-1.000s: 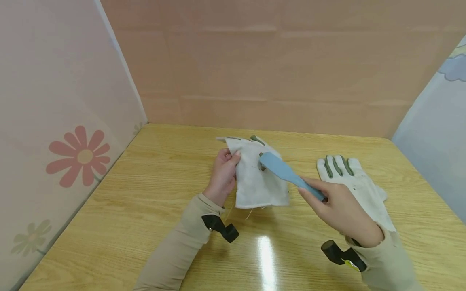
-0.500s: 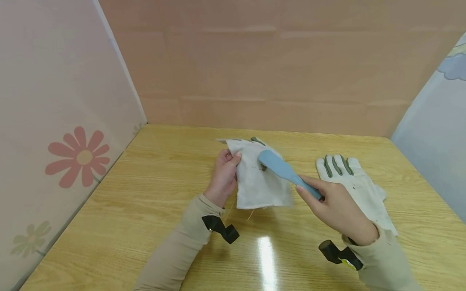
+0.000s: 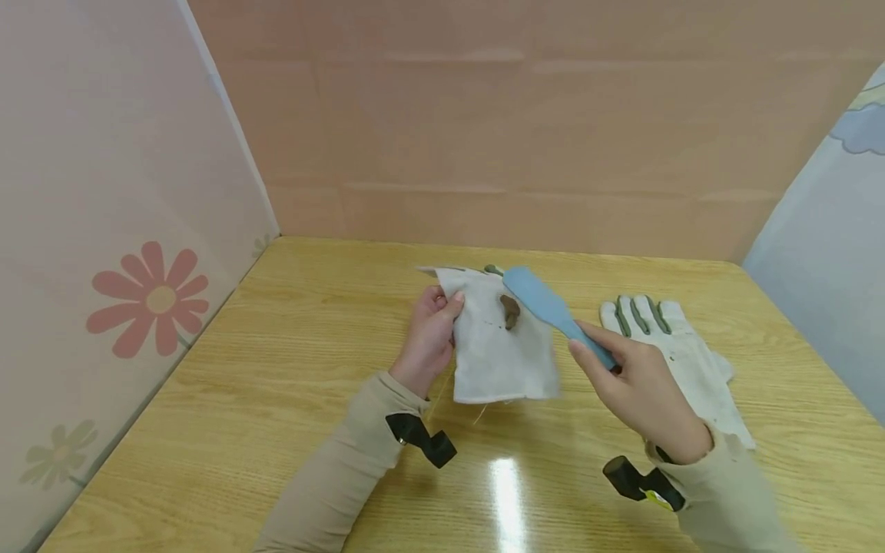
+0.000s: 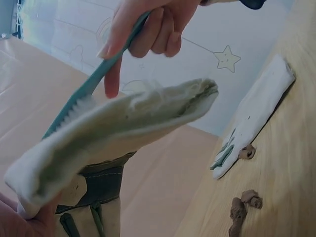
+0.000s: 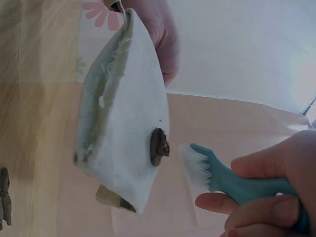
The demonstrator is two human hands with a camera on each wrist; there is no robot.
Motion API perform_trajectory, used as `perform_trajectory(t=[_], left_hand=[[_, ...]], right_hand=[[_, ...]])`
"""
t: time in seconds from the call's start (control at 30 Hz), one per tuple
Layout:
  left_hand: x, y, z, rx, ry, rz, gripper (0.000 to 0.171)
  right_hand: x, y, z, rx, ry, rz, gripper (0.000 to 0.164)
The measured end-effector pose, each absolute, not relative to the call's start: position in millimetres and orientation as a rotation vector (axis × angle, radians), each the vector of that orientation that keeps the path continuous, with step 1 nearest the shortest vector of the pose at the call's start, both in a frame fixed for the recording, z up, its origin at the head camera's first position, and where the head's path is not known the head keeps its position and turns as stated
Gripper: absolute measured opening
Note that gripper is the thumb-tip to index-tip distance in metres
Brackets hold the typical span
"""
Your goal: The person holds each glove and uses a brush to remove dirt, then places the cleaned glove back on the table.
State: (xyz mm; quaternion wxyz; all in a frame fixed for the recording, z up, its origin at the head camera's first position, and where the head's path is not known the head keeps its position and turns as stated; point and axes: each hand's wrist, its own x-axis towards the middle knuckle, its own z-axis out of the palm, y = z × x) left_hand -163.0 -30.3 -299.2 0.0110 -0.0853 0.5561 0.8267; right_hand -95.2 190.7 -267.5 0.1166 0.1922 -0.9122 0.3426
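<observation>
My left hand pinches the edge of a white work glove with green trim, holding it up above the table. A brown clay-like lump sticks to the glove's cuff, with small dark specks beside it. In my right hand is a blue brush, gripped by its handle. The right wrist view shows its white bristles facing the brown lump, with a small gap between them. In the left wrist view the cuff opening is frayed, and the glove hides part of the brush.
A second white glove with green finger trim lies on the wooden table at the right. Brown lumps lie on the table in the left wrist view, another at that glove. Panels surround the table's back and sides.
The brush has lifted off the brown lump, up and slightly right, so the lump now shows fully in the head view. The held glove has shifted slightly right and down.
</observation>
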Motion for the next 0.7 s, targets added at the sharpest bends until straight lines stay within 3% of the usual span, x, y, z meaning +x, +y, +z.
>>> perform_trajectory(t=[0.7], left_hand=[[-161.8, -30.4, -297.5, -0.220, 1.732, 2.596, 0.026]], right_hand=[[-95.7, 191.7, -266.4, 0.548, -2.746, 1.045, 0.034]])
